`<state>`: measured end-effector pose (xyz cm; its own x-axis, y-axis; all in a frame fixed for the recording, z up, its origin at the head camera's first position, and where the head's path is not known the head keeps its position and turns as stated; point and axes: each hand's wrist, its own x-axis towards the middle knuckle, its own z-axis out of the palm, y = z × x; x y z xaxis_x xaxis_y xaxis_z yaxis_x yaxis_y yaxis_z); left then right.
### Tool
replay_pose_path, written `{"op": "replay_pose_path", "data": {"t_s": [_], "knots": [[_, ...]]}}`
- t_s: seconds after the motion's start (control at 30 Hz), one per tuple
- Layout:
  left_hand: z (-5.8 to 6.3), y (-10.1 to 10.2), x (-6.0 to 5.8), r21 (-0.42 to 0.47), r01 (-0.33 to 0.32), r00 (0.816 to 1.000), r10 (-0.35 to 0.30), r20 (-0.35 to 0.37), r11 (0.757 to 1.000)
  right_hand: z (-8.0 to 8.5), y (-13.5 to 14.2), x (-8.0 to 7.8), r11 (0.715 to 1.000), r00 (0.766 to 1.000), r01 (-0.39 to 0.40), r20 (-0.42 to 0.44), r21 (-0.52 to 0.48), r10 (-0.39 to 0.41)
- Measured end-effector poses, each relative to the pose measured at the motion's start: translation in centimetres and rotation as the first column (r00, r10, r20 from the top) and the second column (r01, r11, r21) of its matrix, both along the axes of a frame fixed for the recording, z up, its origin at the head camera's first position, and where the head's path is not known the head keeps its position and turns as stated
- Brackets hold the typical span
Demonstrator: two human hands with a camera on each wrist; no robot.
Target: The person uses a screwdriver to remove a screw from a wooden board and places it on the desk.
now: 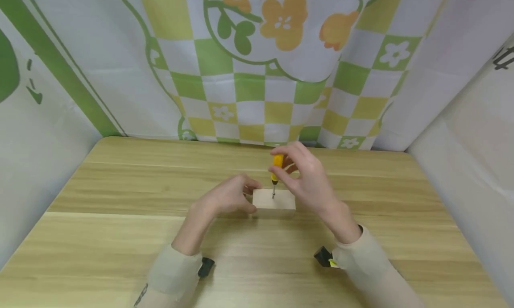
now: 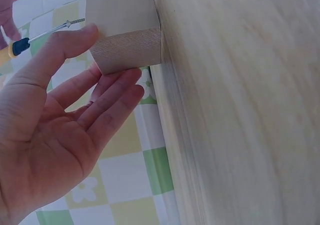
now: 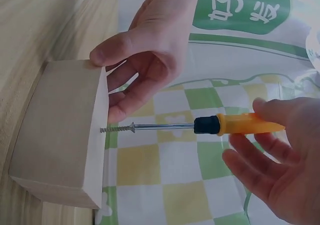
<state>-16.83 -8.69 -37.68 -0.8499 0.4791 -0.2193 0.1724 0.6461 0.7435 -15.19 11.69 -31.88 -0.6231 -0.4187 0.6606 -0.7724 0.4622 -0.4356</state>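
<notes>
A pale wooden block (image 1: pixel 274 199) rests on the table, and my left hand (image 1: pixel 230 194) holds its left end between thumb and fingers. Out of the block's top face stands a screw (image 3: pixel 117 129), with much of its thread showing. My right hand (image 1: pixel 311 178) grips the yellow handle of a screwdriver (image 3: pixel 245 124) between thumb and fingers. The screwdriver is upright above the block, its metal shaft meeting the screw's head. In the left wrist view the thumb lies at the block's upper edge and the fingertips touch its end.
The wood-grain table (image 1: pixel 120 245) extends around the block on all sides. Behind its far edge hangs a curtain (image 1: pixel 249 85) with green and yellow checks and orange flowers. White cloth walls stand left and right. Each wrist carries a small black device.
</notes>
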Motion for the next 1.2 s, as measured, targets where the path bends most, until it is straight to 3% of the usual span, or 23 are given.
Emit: {"op": "replay_pose_path", "data": {"t_s": [0.17,0.37,0.7,1.2], "knots": [[-0.1,0.0,-0.1,-0.004,-0.004,1.0,0.004,-0.002,1.0,0.1,-0.1,0.6,0.997,0.997,0.072,0.033,0.006,-0.072],[-0.2,-0.1,-0.1,-0.001,-0.006,1.0,0.006,0.001,1.0,-0.2,-0.4,0.6,0.996,0.995,0.078,0.064,-0.054,-0.074],[-0.1,-0.2,-0.1,-0.004,0.006,1.0,-0.007,-0.018,1.0,-1.0,-0.5,0.7,0.984,0.993,0.02,0.118,-0.177,0.001],[-0.3,-0.2,-0.3,0.019,0.002,1.0,-0.002,0.009,1.0,-0.7,-0.6,0.5,0.989,0.971,-0.075,0.216,-0.131,0.102]]}}
